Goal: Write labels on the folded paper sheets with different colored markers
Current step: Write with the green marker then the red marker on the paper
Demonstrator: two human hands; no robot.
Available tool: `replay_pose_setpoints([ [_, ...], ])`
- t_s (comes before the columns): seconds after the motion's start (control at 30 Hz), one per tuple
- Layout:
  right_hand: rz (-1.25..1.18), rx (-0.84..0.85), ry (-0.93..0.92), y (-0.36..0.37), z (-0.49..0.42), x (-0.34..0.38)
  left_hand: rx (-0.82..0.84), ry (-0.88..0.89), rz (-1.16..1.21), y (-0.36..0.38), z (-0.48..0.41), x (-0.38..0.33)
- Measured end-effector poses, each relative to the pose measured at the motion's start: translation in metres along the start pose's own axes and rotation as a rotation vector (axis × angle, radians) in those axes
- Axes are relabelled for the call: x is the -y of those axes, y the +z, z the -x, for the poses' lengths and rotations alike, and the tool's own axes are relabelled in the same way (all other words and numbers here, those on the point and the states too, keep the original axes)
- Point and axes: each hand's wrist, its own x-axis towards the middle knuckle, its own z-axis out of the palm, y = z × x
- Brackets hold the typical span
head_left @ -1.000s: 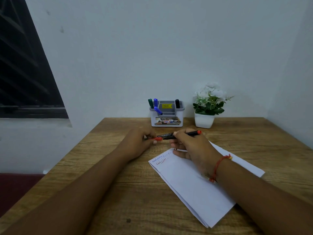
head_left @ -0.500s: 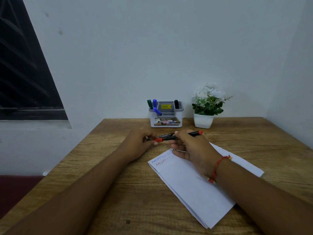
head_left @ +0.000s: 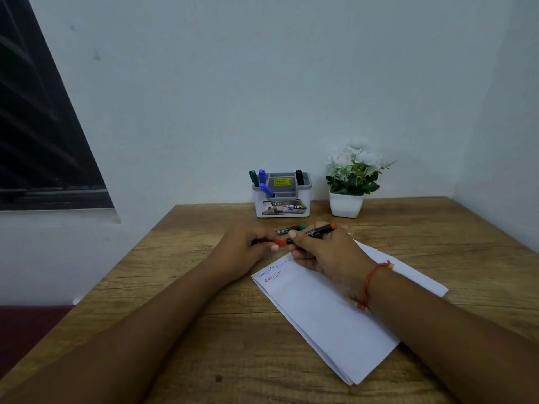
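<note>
At a wooden table (head_left: 175, 287) by a white wall. Gripping a red marker (head_left: 316, 231) in the right hand (head_left: 329, 255), with fingers curled round the black middle part and the thumb pressed on top. Pinching the red cap end of the same marker with the left hand (head_left: 242, 252), with fingertips closed tight on it (cap all the way on or not, too small to tell). Held just above the table, tilted, with the red back end up and to the right. Just behind it, a green-ended marker (head_left: 291, 229), close to both hands; lying on the table or held, cannot tell. Under the right hand and wrist, folded paper (head_left: 335, 322), white, lying slanted on the table. On the far left corner of it, small scribbly words (head_left: 272, 274), one line in blue and one in red. Round the right wrist, a red string (head_left: 369, 282). Farther back, close to the wall, a white and grey holder (head_left: 283, 209) with a yellow sticker on it. Inside, a dark green marker (head_left: 253, 178), a blue marker (head_left: 262, 175) standing up, another blue one leaning, and a black marker (head_left: 299, 177). Just to the right of the holder, a little white pot of white flowers (head_left: 350, 182). Off to the left, a dark window (head_left: 43, 126).
</note>
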Motion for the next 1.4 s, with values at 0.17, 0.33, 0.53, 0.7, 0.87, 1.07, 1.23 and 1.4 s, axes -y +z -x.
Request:
replay_pose_setpoints([
  [0.17,0.016,0.014,0.008,-0.001,-0.003,-0.002,0.017,-0.054,0.022,0.004,0.003,-0.005],
  [0.33,0.035,0.029,0.012,0.01,-0.005,-0.006,-0.13,-0.025,-0.09,0.0,-0.004,0.004],
  [0.53,0.396,-0.013,-0.102,0.006,-0.008,-0.012,-0.231,-0.187,-0.299,-0.005,-0.012,0.028],
  [0.7,0.698,0.037,-0.26,0.005,-0.003,-0.007,-0.194,-0.202,-0.281,-0.004,-0.013,0.027],
  [0.87,1.076,0.09,-0.378,0.005,-0.002,0.001,-0.138,-0.188,-0.374,-0.006,-0.014,0.024],
  [1.07,1.211,0.099,-0.359,0.001,-0.007,0.001,-0.13,-0.155,-0.434,-0.008,-0.011,0.016],
  [1.23,1.19,0.117,-0.334,-0.001,-0.004,0.002,-0.356,-0.052,-0.224,-0.013,-0.002,-0.001],
  [1.4,1.208,0.127,-0.33,-0.002,-0.001,0.004,-0.622,0.01,-0.14,-0.033,-0.007,-0.021],
])
